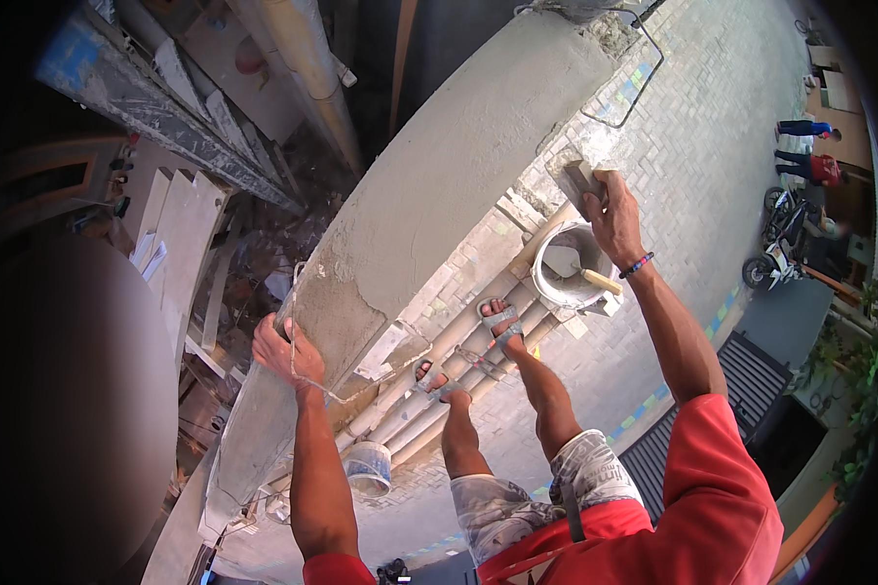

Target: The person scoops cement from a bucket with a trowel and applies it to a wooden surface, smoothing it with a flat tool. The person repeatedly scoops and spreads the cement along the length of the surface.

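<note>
A long wall top coated in wet grey plaster runs diagonally in front of me. My left hand is at its near left part, fingers curled over the outer edge. A thin bent wire passes by that hand and loops across the wall. My right hand, over on the wall's right side, grips a small flat, block-like smoothing tool smeared with plaster. Just below that hand is a white bucket of grey mortar, with a wooden-handled trowel lying in it.
My sandalled feet stand on bamboo poles beside the wall. A second bucket hangs or stands lower down. Another bent wire juts out at the far end. Boards and a beam lie left; paving, motorbikes and people lie right.
</note>
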Motion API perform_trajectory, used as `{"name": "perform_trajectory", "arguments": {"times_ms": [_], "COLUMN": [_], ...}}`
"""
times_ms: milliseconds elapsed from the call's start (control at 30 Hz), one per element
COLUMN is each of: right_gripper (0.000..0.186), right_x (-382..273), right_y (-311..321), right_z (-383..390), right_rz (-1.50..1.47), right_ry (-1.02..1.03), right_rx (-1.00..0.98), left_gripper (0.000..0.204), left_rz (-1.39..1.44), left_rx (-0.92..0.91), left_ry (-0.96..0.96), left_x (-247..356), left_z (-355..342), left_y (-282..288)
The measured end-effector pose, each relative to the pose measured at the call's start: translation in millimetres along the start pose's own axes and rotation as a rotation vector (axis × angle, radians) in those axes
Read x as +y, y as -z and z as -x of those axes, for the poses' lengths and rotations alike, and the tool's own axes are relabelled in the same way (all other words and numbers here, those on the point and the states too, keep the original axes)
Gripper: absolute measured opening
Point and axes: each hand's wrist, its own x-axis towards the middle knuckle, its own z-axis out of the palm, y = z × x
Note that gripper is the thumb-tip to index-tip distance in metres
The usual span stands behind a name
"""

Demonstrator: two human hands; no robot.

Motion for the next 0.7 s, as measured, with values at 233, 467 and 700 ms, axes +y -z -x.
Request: {"name": "perform_trajectory", "arguments": {"times_ms": [233, 467, 700], "right_gripper": [0.038, 0.044, 0.046], "right_x": [-31, -92, -84], "right_y": [10, -36, -12], "right_z": [-25, -24, 100], "right_rz": [-0.072, -0.043, 0.04], "right_ry": [-0.001, 0.132, 0.091], "right_rx": [0.168, 0.16, -0.283], "left_gripper": [0.04, 0.041, 0.047], "left_rz": [-0.016, -0.027, -0.037], "left_rx": [0.007, 0.004, 0.012], "left_ry": [-0.012, -0.005, 0.018], "left_x": [-1, 1, -8], "left_z": [1, 0, 2], "left_y": [3, 0, -4]}}
